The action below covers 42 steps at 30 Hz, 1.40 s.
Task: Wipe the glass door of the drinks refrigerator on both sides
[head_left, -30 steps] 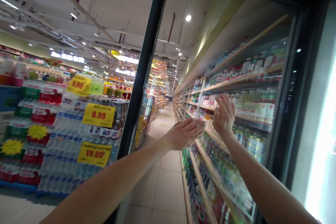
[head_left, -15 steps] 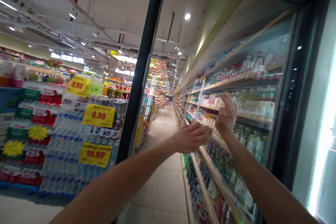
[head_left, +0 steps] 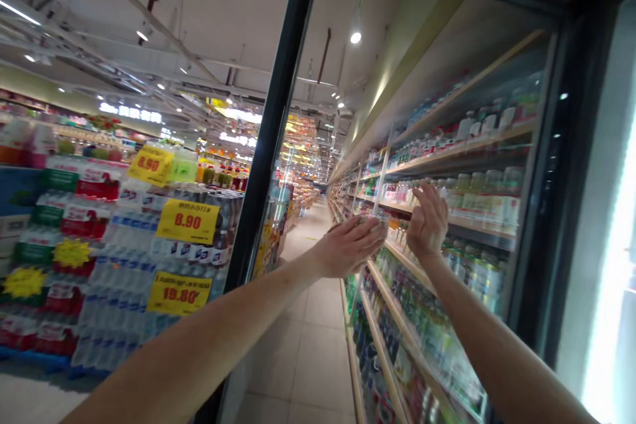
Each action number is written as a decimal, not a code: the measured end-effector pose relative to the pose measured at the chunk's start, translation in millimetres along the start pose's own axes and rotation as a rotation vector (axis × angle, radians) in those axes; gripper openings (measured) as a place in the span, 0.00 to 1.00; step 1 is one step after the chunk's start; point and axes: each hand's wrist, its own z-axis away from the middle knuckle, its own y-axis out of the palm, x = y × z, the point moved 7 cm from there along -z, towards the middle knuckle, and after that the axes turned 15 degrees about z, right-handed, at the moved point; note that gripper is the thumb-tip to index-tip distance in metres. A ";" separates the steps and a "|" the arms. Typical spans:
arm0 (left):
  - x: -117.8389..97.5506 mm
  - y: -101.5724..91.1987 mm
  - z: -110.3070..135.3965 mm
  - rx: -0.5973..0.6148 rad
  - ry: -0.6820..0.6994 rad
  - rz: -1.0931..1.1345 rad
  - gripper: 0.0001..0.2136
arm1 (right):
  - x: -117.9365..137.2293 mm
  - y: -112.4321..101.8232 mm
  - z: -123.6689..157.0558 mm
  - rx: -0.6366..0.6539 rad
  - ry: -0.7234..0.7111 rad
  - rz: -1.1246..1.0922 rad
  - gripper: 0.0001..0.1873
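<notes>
My left hand [head_left: 350, 245] reaches out with fingers stretched and together, lying flat against the glass door [head_left: 447, 79] of a chiller. My right hand [head_left: 427, 222] is beside it, palm on the same pane, fingers pointing up and spread a little. Neither hand holds anything that I can see. The door has a black frame [head_left: 278, 119] along its left edge and stands swung out into the aisle. Through the glass I see long shelves of bottled drinks [head_left: 477, 192].
Stacked packs of bottled water with yellow price tags [head_left: 187, 220] stand at the left. A tiled aisle floor [head_left: 308, 344] runs ahead between the stacks and the shelves. The bright chiller interior [head_left: 611, 265] is at the far right.
My left hand slid right along the glass half a second ago and has now come back left and slightly up. My right hand stays on nearly the same spot.
</notes>
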 end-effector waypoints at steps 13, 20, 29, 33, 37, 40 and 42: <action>74.5 -40.8 24.5 -0.291 -0.453 -0.057 0.24 | 0.2 2.1 0.2 0.004 0.023 0.019 0.18; 50.1 -29.5 46.9 -0.192 -0.285 -0.050 0.24 | 1.4 2.2 -0.3 0.020 0.024 0.023 0.18; 25.0 -13.7 71.2 -0.210 -0.368 -0.041 0.25 | 0.9 3.8 0.2 0.020 0.025 0.033 0.18; 9.4 -4.1 60.9 -0.158 -0.269 -0.032 0.24 | 0.4 3.5 0.4 0.017 0.035 0.032 0.18; 85.9 -49.5 54.1 -0.382 -0.568 -0.074 0.24 | 0.9 3.2 -0.2 0.023 0.038 0.028 0.18; 116.1 -68.2 49.6 -0.502 -0.695 -0.091 0.25 | 0.7 2.4 -0.3 0.011 0.035 0.025 0.18; 105.6 -61.9 40.9 -0.484 -0.660 -0.076 0.25 | 0.4 2.3 -0.2 0.006 0.027 0.028 0.18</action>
